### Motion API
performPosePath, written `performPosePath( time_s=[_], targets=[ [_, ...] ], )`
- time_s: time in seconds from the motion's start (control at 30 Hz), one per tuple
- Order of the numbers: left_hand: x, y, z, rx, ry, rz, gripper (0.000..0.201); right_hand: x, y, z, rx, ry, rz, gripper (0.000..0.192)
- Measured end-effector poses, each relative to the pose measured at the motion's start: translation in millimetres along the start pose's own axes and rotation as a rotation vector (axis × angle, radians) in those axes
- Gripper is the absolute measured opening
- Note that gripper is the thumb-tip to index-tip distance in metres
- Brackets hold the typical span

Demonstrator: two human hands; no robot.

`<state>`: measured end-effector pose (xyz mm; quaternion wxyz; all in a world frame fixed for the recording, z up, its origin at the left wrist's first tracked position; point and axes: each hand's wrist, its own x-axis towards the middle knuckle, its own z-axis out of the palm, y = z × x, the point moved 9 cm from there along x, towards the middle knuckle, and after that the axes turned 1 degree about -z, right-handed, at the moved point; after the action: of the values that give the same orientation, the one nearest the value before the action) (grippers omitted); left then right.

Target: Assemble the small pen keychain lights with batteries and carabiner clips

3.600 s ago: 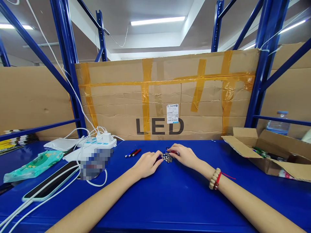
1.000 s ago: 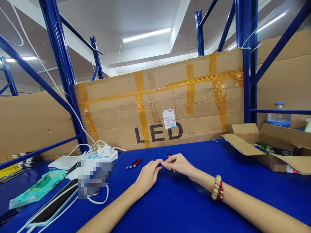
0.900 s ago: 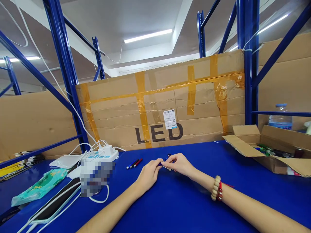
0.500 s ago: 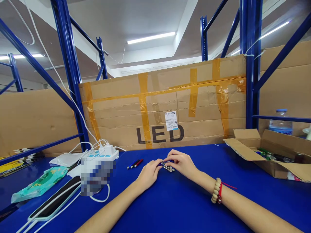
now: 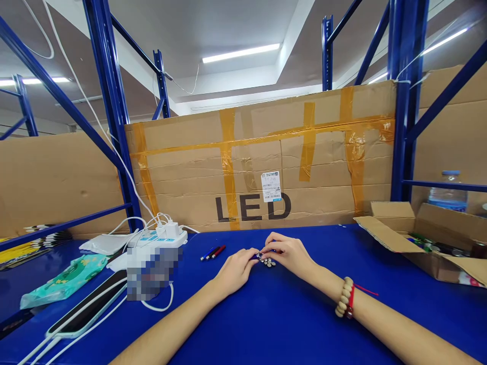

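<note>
My left hand [image 5: 236, 269] is closed, thumb and fingertips pinching a small blue tube [image 5: 256, 256], mostly hidden by the fingers. My right hand [image 5: 288, 253] meets it from the right, its fingers pinched at the tube's shiny metal end. What sits inside the right fingers is too small and covered to make out. Just below the fingertips lies a little pile of silver round button cells [image 5: 269, 262] on the blue table [image 5: 266, 319]. Left of the hands rest a few slim metal-ended tubes [image 5: 213, 253], blue, black and dark red, side by side.
On the left are a white power strip [image 5: 167, 236] with cables, a phone [image 5: 87, 304] and a green plastic packet [image 5: 64, 281]. At right stands an open cardboard box [image 5: 437, 263] with small items inside. A cardboard wall marked LED [image 5: 251, 167] closes off the back.
The view has shifted slightly, so the scene sits a little differently in frame. Both hands stay together at the blue tube, with only slight finger movement.
</note>
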<state>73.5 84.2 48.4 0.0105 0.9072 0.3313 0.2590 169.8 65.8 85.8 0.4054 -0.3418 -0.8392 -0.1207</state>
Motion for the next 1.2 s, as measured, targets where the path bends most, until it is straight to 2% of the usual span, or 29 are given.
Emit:
performPosePath(
  time_s=[0.6, 0.87, 1.03, 1.2],
  targets=[
    [-0.7, -1.0, 1.1, 0.014, 0.001, 0.02, 0.019, -0.2, 10.7, 7.2, 0.097, -0.084, 0.149, 0.019],
    [-0.9, 0.0, 0.6, 0.012, 0.003, 0.031, 0.019, -0.5, 10.1, 6.8, 0.109, -0.104, 0.173, 0.015],
    [-0.6, -0.6, 1.6, 0.008, -0.008, 0.026, 0.019, -0.5, 11.3, 9.0, 0.113, -0.119, 0.184, 0.006],
    [-1.0, -1.2, 1.6, 0.007, -0.01, 0.025, 0.02, -1.3, 11.3, 9.6, 0.119, -0.123, 0.174, 0.01]
  ],
)
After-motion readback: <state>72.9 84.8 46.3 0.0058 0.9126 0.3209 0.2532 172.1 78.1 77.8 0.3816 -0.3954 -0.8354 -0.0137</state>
